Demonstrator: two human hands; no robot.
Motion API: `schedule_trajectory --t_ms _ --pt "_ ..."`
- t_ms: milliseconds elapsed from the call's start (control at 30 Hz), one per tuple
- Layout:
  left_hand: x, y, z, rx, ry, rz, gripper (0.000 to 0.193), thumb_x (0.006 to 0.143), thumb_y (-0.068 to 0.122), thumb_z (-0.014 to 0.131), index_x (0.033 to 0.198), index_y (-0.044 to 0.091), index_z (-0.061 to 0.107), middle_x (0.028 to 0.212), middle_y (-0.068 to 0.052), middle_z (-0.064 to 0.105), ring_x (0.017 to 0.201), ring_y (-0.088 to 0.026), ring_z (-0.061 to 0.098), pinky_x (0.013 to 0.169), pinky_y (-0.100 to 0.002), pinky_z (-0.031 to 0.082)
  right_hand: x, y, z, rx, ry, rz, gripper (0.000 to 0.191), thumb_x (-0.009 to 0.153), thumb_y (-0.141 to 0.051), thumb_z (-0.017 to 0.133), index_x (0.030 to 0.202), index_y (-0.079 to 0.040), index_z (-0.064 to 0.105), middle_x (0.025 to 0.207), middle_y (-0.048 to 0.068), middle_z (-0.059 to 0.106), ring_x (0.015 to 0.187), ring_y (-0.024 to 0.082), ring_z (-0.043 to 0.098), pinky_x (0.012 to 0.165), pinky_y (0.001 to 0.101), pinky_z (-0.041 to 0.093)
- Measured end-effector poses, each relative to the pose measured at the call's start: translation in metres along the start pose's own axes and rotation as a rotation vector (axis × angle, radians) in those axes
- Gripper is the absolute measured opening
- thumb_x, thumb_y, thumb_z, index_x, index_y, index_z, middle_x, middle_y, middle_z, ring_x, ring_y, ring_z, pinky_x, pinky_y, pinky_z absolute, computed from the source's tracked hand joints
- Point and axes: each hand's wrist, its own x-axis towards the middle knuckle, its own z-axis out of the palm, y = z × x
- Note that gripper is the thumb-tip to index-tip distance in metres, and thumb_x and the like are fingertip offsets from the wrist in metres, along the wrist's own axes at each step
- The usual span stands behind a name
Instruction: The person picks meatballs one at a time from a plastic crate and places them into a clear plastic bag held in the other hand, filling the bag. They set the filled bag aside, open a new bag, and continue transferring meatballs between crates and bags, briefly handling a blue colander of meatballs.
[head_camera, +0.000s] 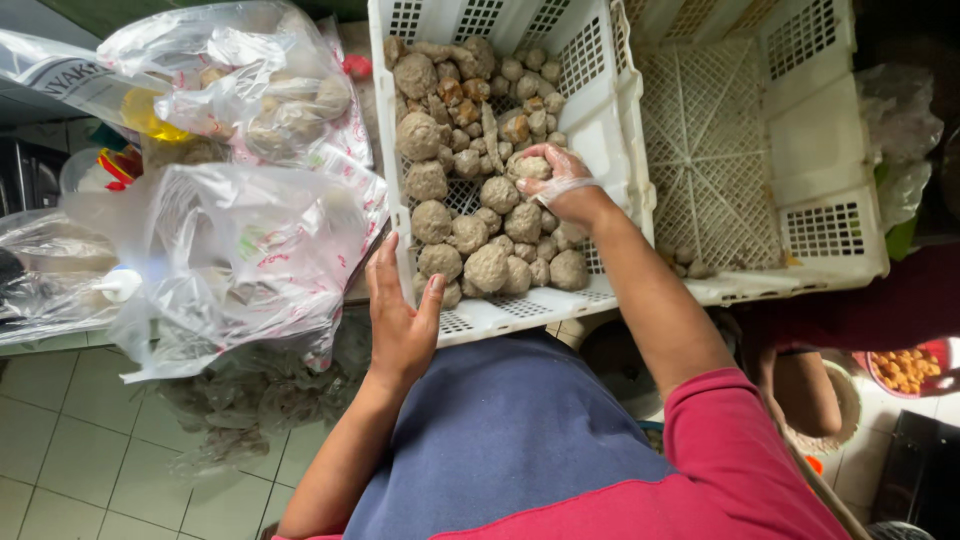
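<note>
A white perforated plastic crate holds several grey-brown meatballs of different sizes. My right hand, in a thin clear glove, reaches into the crate and is closed on one meatball. My left hand rests with fingers spread on the crate's near left corner, holding nothing.
A second white crate, nearly bare, stands to the right with a few meatballs at its near edge. Clear plastic bags with more meatballs pile up at the left. A red bowl of orange pieces sits lower right. Tiled floor below.
</note>
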Motion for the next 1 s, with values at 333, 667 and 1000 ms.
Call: schedule_trajectory --t_ms 333,667,1000 --pt "0.007 0.005 0.021 0.153 0.098 -0.153 0.059 0.101 0.015 0.064 0.152 -0.004 0.040 0.143 -0.028 0.054 0.133 -0.041 0.054 0.113 -0.046 0.042 0.082 0.021 -0.016 0.103 0.149 -0.032 0.057 0.087 -0.007 0.072 0.140 -0.006 0.050 0.120 0.007 0.067 0.104 0.018 0.067 0.093 0.0316 0.055" --pt "0.008 0.006 0.023 0.131 0.112 -0.225 0.057 0.101 0.013 0.062 0.152 -0.003 0.042 0.142 -0.026 0.056 0.132 -0.038 0.057 0.113 -0.044 0.043 0.097 0.013 -0.017 -0.522 -0.089 -0.034 0.036 0.093 -0.008 0.069 0.128 -0.005 0.063 0.125 0.017 0.067 0.113 0.031 0.064 0.099 0.0419 0.051" --pt "0.007 0.024 0.014 0.541 0.160 0.250 0.052 0.094 0.017 0.067 0.141 0.002 0.050 0.137 -0.025 0.052 0.132 -0.043 0.048 0.113 -0.050 0.037 -0.031 -0.004 -0.065 -0.202 0.015 -0.035 0.031 0.102 -0.018 0.061 0.129 -0.002 0.062 0.119 0.014 0.070 0.107 0.024 0.070 0.096 0.0344 0.059"
